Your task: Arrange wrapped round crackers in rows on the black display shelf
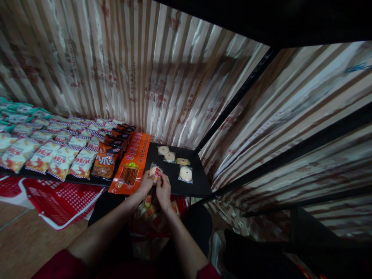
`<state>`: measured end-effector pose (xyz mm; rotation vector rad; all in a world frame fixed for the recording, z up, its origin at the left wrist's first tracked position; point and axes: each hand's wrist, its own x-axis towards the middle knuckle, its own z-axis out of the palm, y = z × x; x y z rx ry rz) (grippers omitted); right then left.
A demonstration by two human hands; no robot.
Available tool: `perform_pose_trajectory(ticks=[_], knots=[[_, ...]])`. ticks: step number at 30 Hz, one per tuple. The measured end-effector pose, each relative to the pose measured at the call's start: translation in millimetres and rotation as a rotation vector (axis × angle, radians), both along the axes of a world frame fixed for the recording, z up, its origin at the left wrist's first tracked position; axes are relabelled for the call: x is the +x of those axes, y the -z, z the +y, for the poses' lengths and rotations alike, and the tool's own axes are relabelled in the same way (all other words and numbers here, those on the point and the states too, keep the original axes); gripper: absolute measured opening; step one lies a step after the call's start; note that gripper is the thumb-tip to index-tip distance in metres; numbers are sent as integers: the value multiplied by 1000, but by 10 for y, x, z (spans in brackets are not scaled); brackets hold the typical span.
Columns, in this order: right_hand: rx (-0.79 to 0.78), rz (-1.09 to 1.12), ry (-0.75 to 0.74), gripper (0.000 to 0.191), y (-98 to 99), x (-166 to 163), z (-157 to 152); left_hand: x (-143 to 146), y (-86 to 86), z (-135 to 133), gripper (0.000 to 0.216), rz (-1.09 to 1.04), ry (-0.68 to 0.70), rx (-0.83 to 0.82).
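My left hand [146,183] and right hand [163,188] pinch one clear-wrapped round cake [155,171] between their fingertips over the black shelf's [200,186] front edge; four more packets [186,174] lie at two o'clock, the orange packet [130,164] at nine.

Both arms extended forward from bottom of frame, forearms bare, red sleeves pushed up near the elbows. Forearms converge toward centre. Left hand [146,182] and right hand [163,188] sit side by side, nearly touching, knuckles up. Left fingers curled, thumb and fingertips pinched together at the front. Right fingers bent the same way, tips meeting the left's. Wrists roughly straight, right slightly lower than left.
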<state>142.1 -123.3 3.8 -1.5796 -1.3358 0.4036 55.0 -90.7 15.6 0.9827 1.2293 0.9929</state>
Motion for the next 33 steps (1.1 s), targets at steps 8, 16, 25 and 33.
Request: perform_pose_trajectory(ticks=[8, 16, 25, 33], knots=[[-40, -104, -70, 33, -43, 50, -31, -88, -170, -10, 19, -89, 73, -77], [-3, -352, -196, 46, -189, 147, -40, -234, -323, 40, 23, 162, 244, -10], [-72, -458, -350, 54, -259, 237, -105, -340, -375, 22, 26, 462, 520, 96], [-119, -438, -297, 39, -282, 227, -167, -355, -426, -76, 20, 565, 485, 115]])
